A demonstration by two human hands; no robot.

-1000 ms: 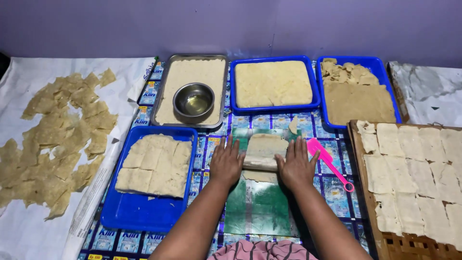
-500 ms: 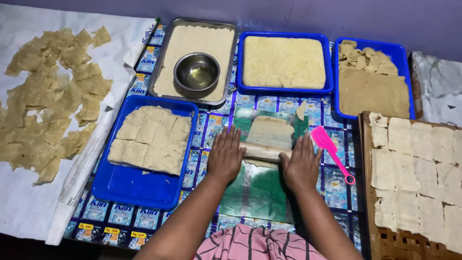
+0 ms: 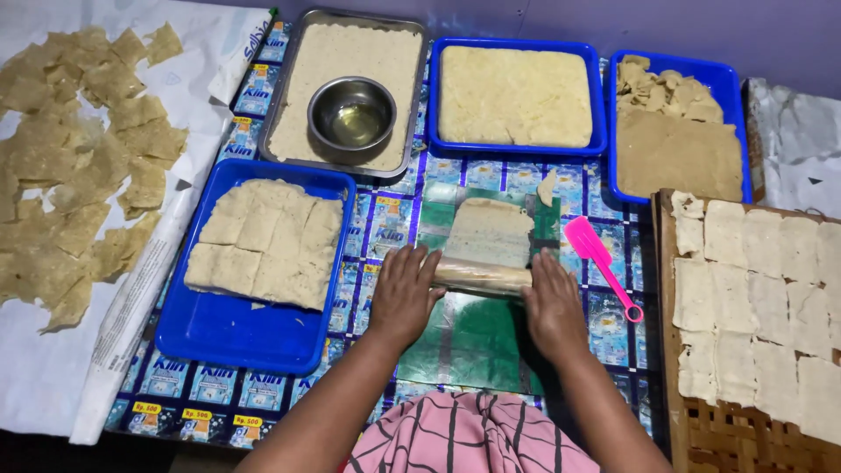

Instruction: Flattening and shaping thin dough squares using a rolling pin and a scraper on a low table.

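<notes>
Head view: left hand (image 3: 403, 298) and right hand (image 3: 554, 307), fingers flat together, seemingly press a rolling pin (image 3: 482, 276) onto dough (image 3: 486, 232).

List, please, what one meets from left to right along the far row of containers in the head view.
Metal tray with a steel bowl on it → blue tray of pale dough → blue tray of brownish dough.

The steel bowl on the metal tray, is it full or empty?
Nearly empty: the bowl shows only a shallow pool of clear liquid over its shiny bottom.
</notes>
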